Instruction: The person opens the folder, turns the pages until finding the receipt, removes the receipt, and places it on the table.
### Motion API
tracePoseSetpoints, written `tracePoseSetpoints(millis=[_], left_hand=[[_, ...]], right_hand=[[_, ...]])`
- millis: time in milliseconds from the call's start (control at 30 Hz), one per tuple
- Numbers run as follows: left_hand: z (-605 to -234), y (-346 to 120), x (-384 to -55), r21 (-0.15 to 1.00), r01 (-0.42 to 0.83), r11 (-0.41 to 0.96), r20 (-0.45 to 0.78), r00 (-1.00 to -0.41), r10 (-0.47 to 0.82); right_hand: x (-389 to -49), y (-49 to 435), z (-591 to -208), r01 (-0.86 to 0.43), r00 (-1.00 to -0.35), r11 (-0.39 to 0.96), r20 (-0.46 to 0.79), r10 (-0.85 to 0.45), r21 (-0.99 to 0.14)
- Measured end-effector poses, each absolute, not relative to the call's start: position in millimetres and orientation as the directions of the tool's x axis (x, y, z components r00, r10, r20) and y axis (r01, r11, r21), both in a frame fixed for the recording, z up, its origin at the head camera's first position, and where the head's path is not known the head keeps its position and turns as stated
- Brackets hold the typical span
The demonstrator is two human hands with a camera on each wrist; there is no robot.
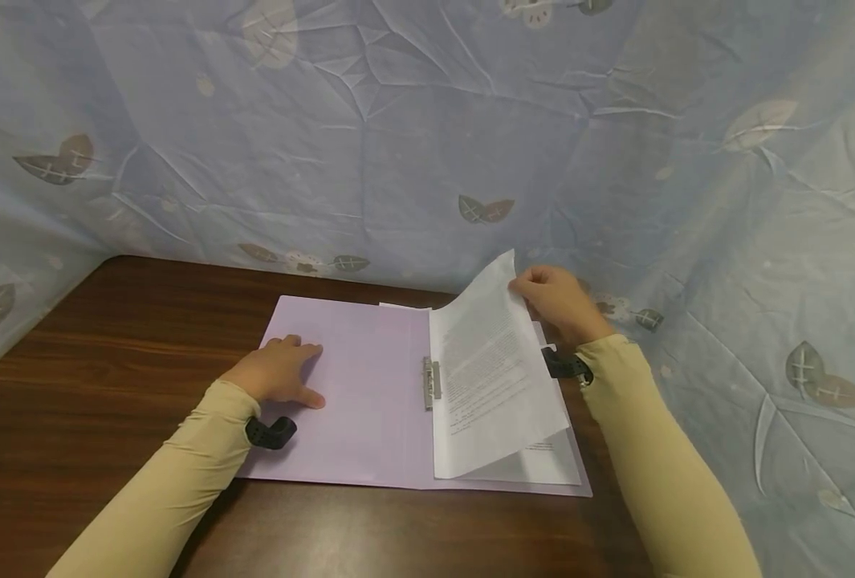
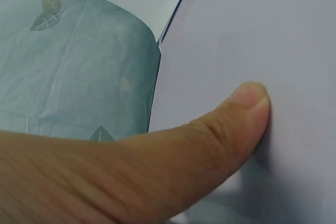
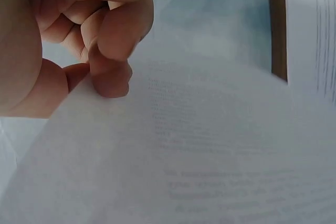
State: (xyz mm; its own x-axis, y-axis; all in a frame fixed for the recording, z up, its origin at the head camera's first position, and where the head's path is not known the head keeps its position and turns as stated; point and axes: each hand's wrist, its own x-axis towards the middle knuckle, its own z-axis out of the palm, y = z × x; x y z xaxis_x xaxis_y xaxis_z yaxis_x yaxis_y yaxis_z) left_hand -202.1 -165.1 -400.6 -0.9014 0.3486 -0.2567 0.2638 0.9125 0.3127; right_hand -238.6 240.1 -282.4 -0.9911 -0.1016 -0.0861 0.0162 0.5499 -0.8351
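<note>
Here at the near side, two pale yellow sleeves [image 1: 658,449] reach in over a brown wooden table [image 1: 73,393], each with a black strap [image 1: 271,433] at the wrist. Just beyond the table's near edge lies a light purple folder [image 1: 369,409], spread flat with its two covers side by side. Over on its left cover sits the left hand [image 1: 275,373], palm down, fingers apart and gripping nothing, the thumb pointing in toward the spine. Across to the right of it, a metal clip [image 1: 433,383] stands at the left edge of a printed sheet [image 1: 492,377], and this is the relation that counts: the sheet's long axis runs away from the person, along the spine, its outer side raised above the lower pages [image 1: 553,466]. The right hand [image 1: 557,305] is much the nearer one, up at the far outer corner, thumb and fingers pinching the paper. So the sheet lies to the left of and nearer than the right hand, and well to the right of the left hand. Behind it all hangs a creased, leaf-patterned curtain [image 1: 398,120].
</note>
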Motion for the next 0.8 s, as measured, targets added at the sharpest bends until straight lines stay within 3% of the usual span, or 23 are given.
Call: tracePoseSetpoints(millis=[533, 800], left_hand=[[-400, -163, -202, 0.311, 0.27, 0.911, -0.246, -0.903, 0.351], [-399, -161, -202, 0.311, 0.269, 0.911, -0.241, -0.905, 0.35]], right_hand=[[-249, 170, -273, -0.073, -0.982, 0.497, -0.024, -0.186, -0.865], [-251, 135, -278, -0.154, -0.971, 0.536, 0.028, -0.236, -0.83]])
